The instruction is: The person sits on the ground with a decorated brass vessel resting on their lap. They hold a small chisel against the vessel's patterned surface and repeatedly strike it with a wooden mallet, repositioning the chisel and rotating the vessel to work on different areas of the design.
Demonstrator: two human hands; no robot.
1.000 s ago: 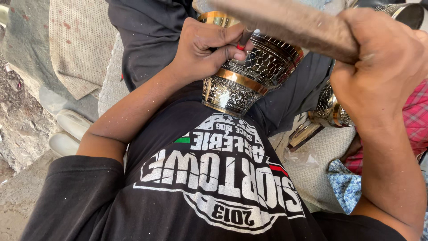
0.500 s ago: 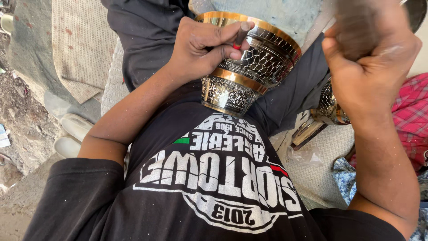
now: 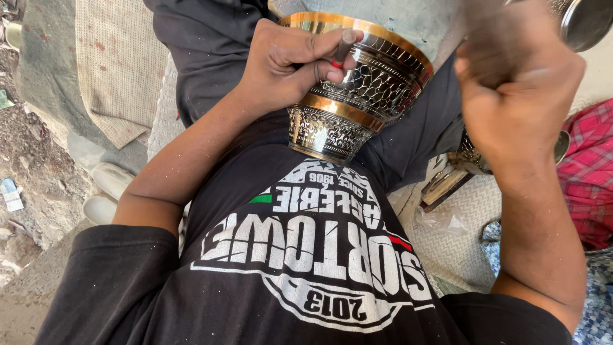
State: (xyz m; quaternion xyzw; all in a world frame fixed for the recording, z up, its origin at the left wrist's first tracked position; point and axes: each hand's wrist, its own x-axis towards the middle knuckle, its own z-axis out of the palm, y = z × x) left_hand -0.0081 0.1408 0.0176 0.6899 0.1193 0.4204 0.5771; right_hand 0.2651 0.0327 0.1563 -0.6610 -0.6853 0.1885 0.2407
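My left hand is curled closed around a short dark punch with a red band, pinched between thumb and fingers so that its tip rests against the patterned side of the metal vase. That vase, silver with gold bands and fine raised ornament, lies tilted in my lap directly under the left hand, its wide gold rim pointing away from me and its narrower end touching my black printed shirt. My right hand is raised to the right of the vase, well apart from it, clenched in a fist; it is blurred, and I can only make out a dark handle-like shape above the knuckles, so I cannot tell exactly what it grips. Just below the right hand, beside my leg, a second ornate metal piece sits on a pale woven mat, with a small wooden block near it. Further right of that hand lies red checked cloth. Off to the left of my left arm, a pair of white slippers rests on the dusty ground.
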